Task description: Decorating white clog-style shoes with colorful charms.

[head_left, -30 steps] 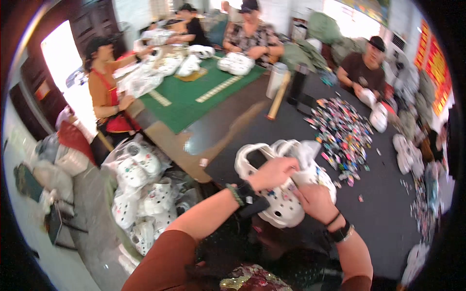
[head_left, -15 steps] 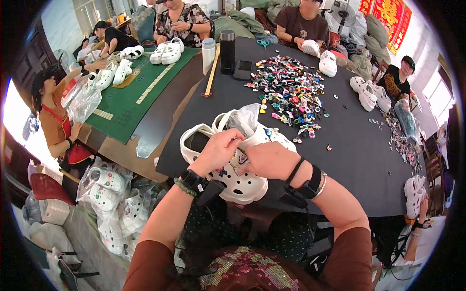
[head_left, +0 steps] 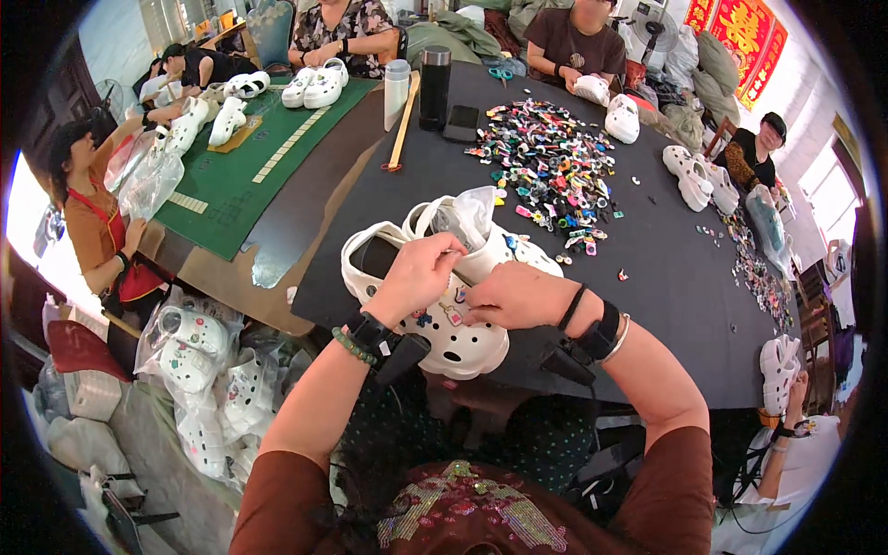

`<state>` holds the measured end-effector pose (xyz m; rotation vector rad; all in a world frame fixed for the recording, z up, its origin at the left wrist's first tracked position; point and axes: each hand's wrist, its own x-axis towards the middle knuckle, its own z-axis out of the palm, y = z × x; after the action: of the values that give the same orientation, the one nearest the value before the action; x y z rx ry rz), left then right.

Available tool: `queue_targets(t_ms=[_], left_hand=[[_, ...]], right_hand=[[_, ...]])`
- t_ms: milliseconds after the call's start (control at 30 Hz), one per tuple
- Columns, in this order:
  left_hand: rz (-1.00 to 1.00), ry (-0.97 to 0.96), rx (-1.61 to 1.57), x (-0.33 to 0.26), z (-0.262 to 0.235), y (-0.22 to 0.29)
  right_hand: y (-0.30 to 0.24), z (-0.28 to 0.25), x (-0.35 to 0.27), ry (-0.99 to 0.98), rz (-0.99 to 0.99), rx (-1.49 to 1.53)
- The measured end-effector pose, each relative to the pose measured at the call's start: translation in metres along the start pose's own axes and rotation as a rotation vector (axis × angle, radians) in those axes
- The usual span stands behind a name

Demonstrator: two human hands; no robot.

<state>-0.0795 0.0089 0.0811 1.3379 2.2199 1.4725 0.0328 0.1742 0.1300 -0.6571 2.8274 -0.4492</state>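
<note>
A white clog (head_left: 462, 356) with holes lies near the table's front edge, its toe toward me. Several charms sit on its upper, among them a pink one (head_left: 452, 315) and a dark blue figure (head_left: 423, 317). My left hand (head_left: 416, 276) is over the clog, thumb and fingertips pinched together. Close beside it my right hand (head_left: 523, 298) rests on the upper, fingers curled in by the pink charm. What either pinch holds is too small or hidden. Just behind lies a second white clog (head_left: 532, 257), with clear plastic (head_left: 474, 217) in its opening.
Beyond the clogs a heap of colourful charms (head_left: 550, 162) spreads over the black table (head_left: 666, 277). A black bottle (head_left: 435, 88), a white bottle (head_left: 396, 95), a dark phone (head_left: 462, 122) and a wooden stick (head_left: 402, 129) stand or lie at the far left. Bagged clogs (head_left: 194, 370) are at lower left.
My right hand's fingers have drawn slightly up and back, so more of the pink charm shows. The left hand keeps its pinch. The whole view has shifted slightly.
</note>
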Motion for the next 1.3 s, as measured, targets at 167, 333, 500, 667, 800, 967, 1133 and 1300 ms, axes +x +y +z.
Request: queue_targets(t_ms=[167,333,500,667,800,967,1133,1300], left_hand=[[-0.04,0.024,0.024,-0.002,0.0,-0.001],[-0.041,0.035,0.002,0.005,0.002,0.0],[0.08,0.051,-0.016,0.009,-0.001,-0.01],[-0.105,-0.103,-0.025,0.004,-0.008,-0.008],[-0.095,-0.134,-0.116,0.008,-0.005,-0.01],[-0.09,-0.116,-0.16,0.007,-0.004,-0.009],[-0.136,-0.107,-0.201,0.005,-0.004,-0.016],[-0.131,-0.15,-0.126,0.008,-0.007,-0.012]], right_hand=[[0.0,0.018,-0.011,0.202,-0.143,-0.024],[-0.027,0.027,-0.031,0.341,-0.362,-0.189],[-0.034,0.023,-0.073,0.494,-0.284,-0.142],[-0.006,-0.002,-0.091,0.723,0.213,-0.022],[0.072,-0.007,-0.096,0.615,0.395,-0.224],[0.136,-0.02,-0.092,0.37,0.866,-0.523],[0.13,-0.03,-0.066,0.48,0.891,-0.641],[0.094,-0.047,-0.045,0.506,0.873,-0.38]])
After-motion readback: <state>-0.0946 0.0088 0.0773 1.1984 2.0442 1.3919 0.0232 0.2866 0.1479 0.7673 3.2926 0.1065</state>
